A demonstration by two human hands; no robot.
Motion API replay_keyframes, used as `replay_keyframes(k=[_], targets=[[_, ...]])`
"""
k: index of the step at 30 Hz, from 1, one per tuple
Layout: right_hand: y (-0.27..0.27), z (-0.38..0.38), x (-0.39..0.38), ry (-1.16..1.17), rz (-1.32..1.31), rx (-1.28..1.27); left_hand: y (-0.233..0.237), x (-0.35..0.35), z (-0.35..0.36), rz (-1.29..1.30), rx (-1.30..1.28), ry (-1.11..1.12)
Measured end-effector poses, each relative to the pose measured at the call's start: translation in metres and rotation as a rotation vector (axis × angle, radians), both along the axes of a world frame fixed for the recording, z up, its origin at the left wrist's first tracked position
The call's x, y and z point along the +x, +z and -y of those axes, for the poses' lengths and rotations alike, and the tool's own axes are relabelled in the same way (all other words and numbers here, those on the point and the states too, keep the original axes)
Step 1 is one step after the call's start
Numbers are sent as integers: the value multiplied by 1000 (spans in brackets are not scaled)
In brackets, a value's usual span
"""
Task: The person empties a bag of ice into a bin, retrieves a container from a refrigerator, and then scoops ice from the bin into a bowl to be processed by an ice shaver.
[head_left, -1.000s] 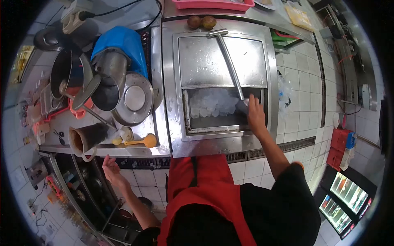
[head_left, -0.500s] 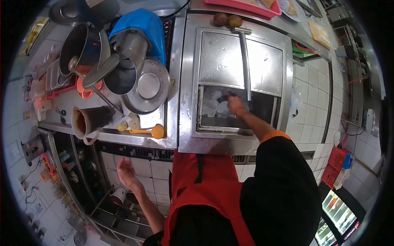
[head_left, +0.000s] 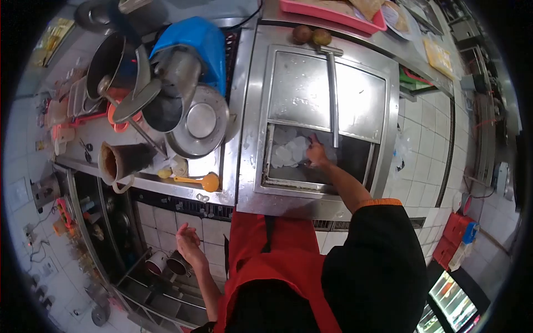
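Observation:
My right hand (head_left: 317,154) reaches into the open front part of a steel ice bin (head_left: 252,166). Its fingers are bent among the pale ice (head_left: 288,151), and what they grip, if anything, I cannot make out. A sliding steel lid (head_left: 300,83) covers the back of the bin, and a long metal bar (head_left: 333,94) lies across it. My left hand (head_left: 189,240) hangs in front of the left counter, fingers loosely apart, with nothing in it. Nearest to it on the counter edge is an orange scoop (head_left: 206,182).
A blue-covered machine (head_left: 191,41) with a steel cup (head_left: 162,108) and a round steel dish (head_left: 201,119) crowd the left counter. A stained cloth strainer (head_left: 119,161) leans at its front edge. Two round brown fruits (head_left: 311,36) sit behind the lid; a pink tray (head_left: 333,15) is beyond.
My right hand has moved slightly down and its fingers have shifted in the ice. The left hand has moved right and slightly lower. The view has shifted a little.

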State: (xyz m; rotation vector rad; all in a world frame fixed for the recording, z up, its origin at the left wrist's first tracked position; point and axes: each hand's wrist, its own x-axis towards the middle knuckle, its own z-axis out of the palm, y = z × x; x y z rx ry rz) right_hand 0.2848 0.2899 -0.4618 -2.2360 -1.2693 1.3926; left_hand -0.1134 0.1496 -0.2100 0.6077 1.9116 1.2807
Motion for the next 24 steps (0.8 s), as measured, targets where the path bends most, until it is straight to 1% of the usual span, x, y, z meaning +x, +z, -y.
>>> replay_keyframes(k=[1,2,4,5,6,8,9,10,12,14,15,18,19,20,21,22,23,24], targets=[[-3,-4,4,-23,-145,42,4,5,-4,-53,-19,-69],[-2,-5,14,-26,-149,44,8,10,-6,-109,-36,-128],[13,-5,29,-184,-311,-148,22,16,-18,-110,-13,-165],[1,6,39,-161,-491,-93,25,20,-29,-94,21,-201],[-6,11,40,-164,-488,-79,27,23,-37,-91,34,-206],[-12,20,46,-307,-650,-205,30,23,-50,-124,54,-295],[12,20,49,-316,-705,-272,32,25,-56,-104,105,-326],[34,21,52,-322,-705,-256,34,27,-64,-102,119,-335],[73,30,56,-412,-699,-135,37,29,-76,-105,131,-403],[120,35,62,-435,-675,-71,37,28,-90,-56,164,-438],[133,40,62,-448,-655,-23,40,29,-98,-110,205,-448],[137,61,66,-497,-683,44,55,26,-121,-204,312,-501],[156,65,59,-550,-664,15,64,25,-130,-230,353,-490],[171,72,51,-564,-657,30,73,22,-139,-257,393,-477],[184,77,41,-624,-684,56,83,15,-151,-314,475,-507],[194,84,29,-680,-710,82,97,12,-162,-305,489,-516],[202,90,17,-740,-642,81,113,11,-173,-364,617,-552],[204,94,4,-745,-637,98,122,9,-184,-424,746,-585]])
